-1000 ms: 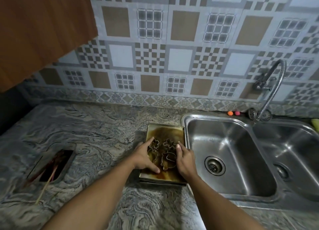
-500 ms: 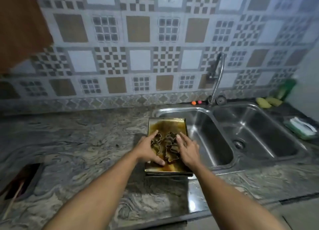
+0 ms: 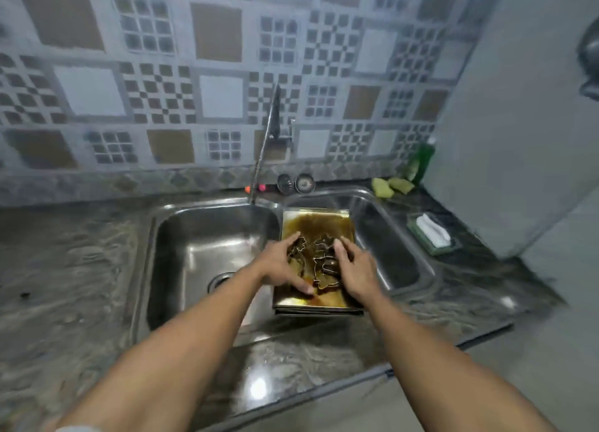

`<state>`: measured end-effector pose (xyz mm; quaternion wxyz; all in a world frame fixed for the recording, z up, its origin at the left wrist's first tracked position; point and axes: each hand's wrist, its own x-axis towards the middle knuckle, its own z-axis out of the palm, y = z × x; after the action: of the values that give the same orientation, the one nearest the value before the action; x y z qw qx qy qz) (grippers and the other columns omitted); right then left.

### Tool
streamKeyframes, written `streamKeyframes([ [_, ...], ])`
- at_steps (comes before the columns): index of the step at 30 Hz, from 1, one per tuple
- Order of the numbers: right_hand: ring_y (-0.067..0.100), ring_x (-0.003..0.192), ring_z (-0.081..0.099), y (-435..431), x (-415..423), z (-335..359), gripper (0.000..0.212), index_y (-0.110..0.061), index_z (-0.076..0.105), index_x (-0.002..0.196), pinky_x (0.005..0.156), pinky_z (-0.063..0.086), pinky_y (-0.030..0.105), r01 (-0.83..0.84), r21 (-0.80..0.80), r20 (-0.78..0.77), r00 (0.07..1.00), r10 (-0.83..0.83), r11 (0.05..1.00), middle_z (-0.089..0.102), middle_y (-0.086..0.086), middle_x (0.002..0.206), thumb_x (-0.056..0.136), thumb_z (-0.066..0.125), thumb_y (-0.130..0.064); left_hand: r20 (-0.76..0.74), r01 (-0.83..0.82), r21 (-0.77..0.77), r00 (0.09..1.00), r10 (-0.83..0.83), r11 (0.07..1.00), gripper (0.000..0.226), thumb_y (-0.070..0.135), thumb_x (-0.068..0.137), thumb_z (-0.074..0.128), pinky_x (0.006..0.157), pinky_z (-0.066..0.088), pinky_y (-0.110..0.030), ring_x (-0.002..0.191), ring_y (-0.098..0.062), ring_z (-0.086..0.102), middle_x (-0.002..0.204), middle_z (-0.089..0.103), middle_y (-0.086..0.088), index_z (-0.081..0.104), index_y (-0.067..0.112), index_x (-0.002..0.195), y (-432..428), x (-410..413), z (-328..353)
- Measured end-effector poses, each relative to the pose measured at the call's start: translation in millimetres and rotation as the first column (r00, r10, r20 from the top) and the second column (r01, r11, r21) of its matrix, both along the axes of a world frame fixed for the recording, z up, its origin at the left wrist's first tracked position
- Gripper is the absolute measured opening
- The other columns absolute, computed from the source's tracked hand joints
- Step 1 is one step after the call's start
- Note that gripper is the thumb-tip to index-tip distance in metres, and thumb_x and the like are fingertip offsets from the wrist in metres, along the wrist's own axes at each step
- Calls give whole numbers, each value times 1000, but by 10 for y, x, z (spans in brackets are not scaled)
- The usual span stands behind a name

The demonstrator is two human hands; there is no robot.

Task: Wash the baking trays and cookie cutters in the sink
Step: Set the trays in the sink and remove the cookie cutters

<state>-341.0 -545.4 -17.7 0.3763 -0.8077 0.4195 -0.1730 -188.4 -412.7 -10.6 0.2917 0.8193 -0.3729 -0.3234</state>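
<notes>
The head view looks down at a shiny steel sink (image 3: 155, 227) with two bowls, set in a grey swirly stone counter (image 3: 64, 269). A stack of gold metal baking trays (image 3: 317, 224) with brown burnt stains is over the strip between the two bowls, a bit more over the right bowl. I cannot tell if the stack rests on the strip or is held just above it. Thin silver metal cookie cutters (image 3: 324, 263) lie on the top tray, in its middle. The left hand (image 3: 278, 268) holds the left side of the baking trays. Its first finger and thumb lie on top, touching the cookie cutters, and its other fingers go over the edge out of sight. The right hand (image 3: 358, 271) holds the right side the same way, with its fingers curled round the edge and its thumb by the cutters. A bendy silver tap (image 3: 263, 153) stands at the far side of the sink. Two round metal sink plugs (image 3: 304, 183) sit just beside it. Far to the right are two yellow-green sponges (image 3: 390, 185) and a green bottle (image 3: 421, 162). Nearer on the right, a white bar of soap lies in a green soap dish (image 3: 421, 235). The wall (image 3: 220, 96) behind has brown, white and checked tiles.
</notes>
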Motion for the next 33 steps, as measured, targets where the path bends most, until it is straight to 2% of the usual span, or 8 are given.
streamKeyframes([
  [4,34,138,38,-808,-204,-18,71,-39,41,145,113,32,54,-16,-49,-20,1000,15,999,44,16,147,88,27,-79,-56,-5,-31,998,4,1000,149,58,35,95,121,25,-49,149,-29,23,163,20,-4,10,40,155,-779,-218,-88],
  [9,35,133,43,-1565,-283,-278,79,-42,41,143,110,36,53,-62,14,-57,996,63,998,50,13,139,81,24,-88,-87,-92,-13,992,91,996,140,56,43,94,122,20,-47,147,-38,23,160,14,-18,12,43,155,-1457,-390,-292],
  [13,30,130,46,-1969,-163,-400,74,-37,47,141,109,37,49,-103,49,-31,994,105,993,50,10,138,85,26,-81,-98,-169,-9,981,168,986,152,72,26,89,120,26,-49,145,-35,30,159,23,-13,7,49,152,-1860,-311,-507],
  [17,24,131,44,-2368,7,-696,78,-39,47,140,107,39,49,-134,115,-40,989,139,984,48,4,140,82,21,-85,-104,-210,15,972,211,978,146,63,36,91,120,25,-50,145,-39,26,160,16,-16,6,46,153,-2253,-214,-791],
  [21,13,129,43,-2789,227,-1018,65,-38,41,145,100,35,32,-160,252,-20,985,171,954,45,-2,146,92,25,-73,-98,-259,68,959,265,963,142,57,46,93,119,28,-48,143,-39,28,156,19,-13,3,45,154,-2616,-85,-1128],
  [23,14,128,48,-2926,395,-1223,76,-42,44,141,106,39,40,-188,343,-4,980,201,920,49,-5,144,82,23,-84,-110,-302,108,943,314,947,142,57,45,93,118,30,-51,141,-41,29,154,18,-13,1,49,153,-2703,15,-1302],
  [26,16,125,53,-3149,581,-1600,90,-46,46,136,105,44,51,-169,461,-15,980,198,871,55,-8,139,66,24,-98,-141,-336,150,924,357,930,142,56,46,93,117,31,-51,141,-41,30,154,19,-14,0,49,153,-2812,101,-1534],
  [33,20,128,50,-3388,920,-1856,71,-46,38,142,106,42,53,-144,603,-50,975,217,785,47,-5,146,83,28,-84,-128,-375,228,903,410,899,141,57,45,92,114,36,-43,138,-34,34,153,19,-7,0,49,152,-3045,362,-1912],
])
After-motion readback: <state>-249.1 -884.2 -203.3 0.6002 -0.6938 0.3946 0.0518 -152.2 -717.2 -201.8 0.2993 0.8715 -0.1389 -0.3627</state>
